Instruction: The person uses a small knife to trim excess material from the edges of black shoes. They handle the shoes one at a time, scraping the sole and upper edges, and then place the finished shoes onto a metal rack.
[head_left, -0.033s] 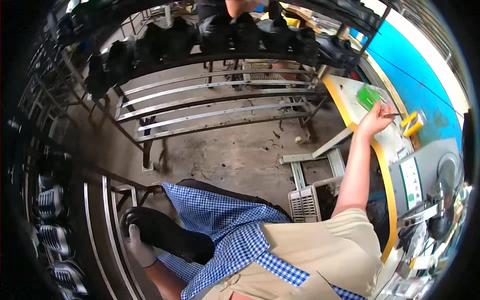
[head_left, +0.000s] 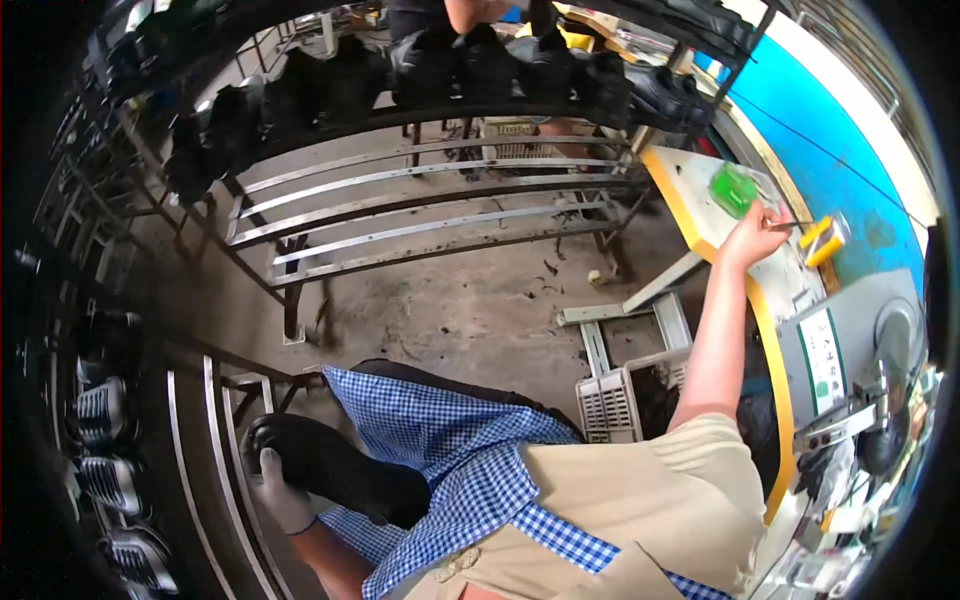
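Observation:
My left hand (head_left: 282, 490), in a grey glove, grips a black shoe (head_left: 335, 470) at its rounded end, with the thumb across it. The shoe lies against the blue-and-white checked apron (head_left: 440, 440) over my lap. Bare and stretched out to the right, my right hand (head_left: 752, 238) pinches a thin dark stick-like tool (head_left: 792, 225), whose exact kind I cannot make out. Its tip points at a small yellow-banded container (head_left: 824, 240) on the workbench (head_left: 690, 185). Just beyond my fingers stands a green container (head_left: 733, 190).
Black shoes (head_left: 425, 70) fill a rack ahead, above bare metal rails (head_left: 420, 200). More shoes (head_left: 110, 475) line the left side. A grey machine (head_left: 850, 340) sits on the bench at right. Below is a pale plastic crate (head_left: 608, 408). Another person's arm (head_left: 475, 12) shows at the top.
My right hand has shifted slightly, and the tool's tip lies nearer the yellow-banded container. The left hand and the shoe stay nearly the same.

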